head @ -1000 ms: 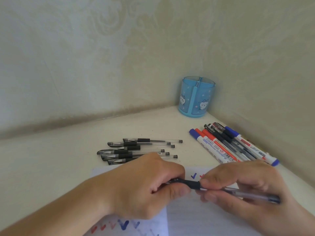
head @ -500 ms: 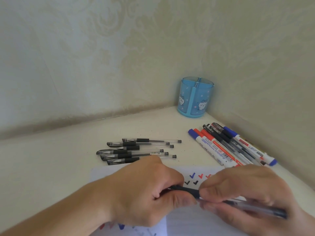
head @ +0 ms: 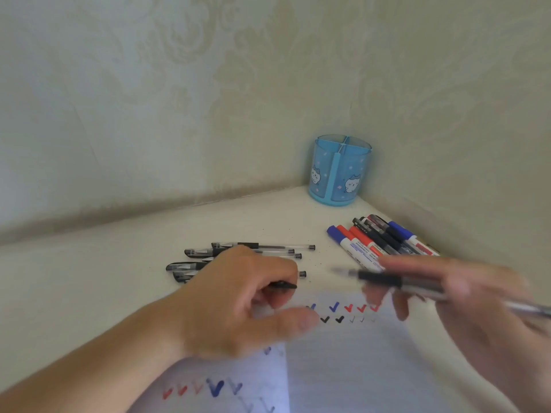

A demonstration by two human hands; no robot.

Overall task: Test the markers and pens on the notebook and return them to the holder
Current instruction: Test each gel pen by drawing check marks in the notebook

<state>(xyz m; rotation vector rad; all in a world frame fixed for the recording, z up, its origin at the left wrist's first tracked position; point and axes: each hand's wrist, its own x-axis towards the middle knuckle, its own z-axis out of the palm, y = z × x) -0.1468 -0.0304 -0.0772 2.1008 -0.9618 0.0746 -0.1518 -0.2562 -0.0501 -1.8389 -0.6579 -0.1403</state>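
My left hand [head: 238, 305] curls its fingers round a black pen cap [head: 283, 285] above the open notebook [head: 343, 368]. My right hand [head: 465, 308], blurred, holds an uncapped clear gel pen [head: 396, 283] with a black grip, tip pointing left. The two hands are apart. The notebook page shows blue, red and black tick marks [head: 340, 311]. The blue pen holder [head: 340, 171] stands empty in the far corner.
Several black-capped gel pens [head: 232, 254] lie in a row behind my left hand. A group of blue, red and black markers [head: 375, 239] lies along the right wall. Walls close in the desk at back and right.
The hands held the pen together; now they have pulled apart. The cap stays in my left hand and the pen moves right and up in my right hand.
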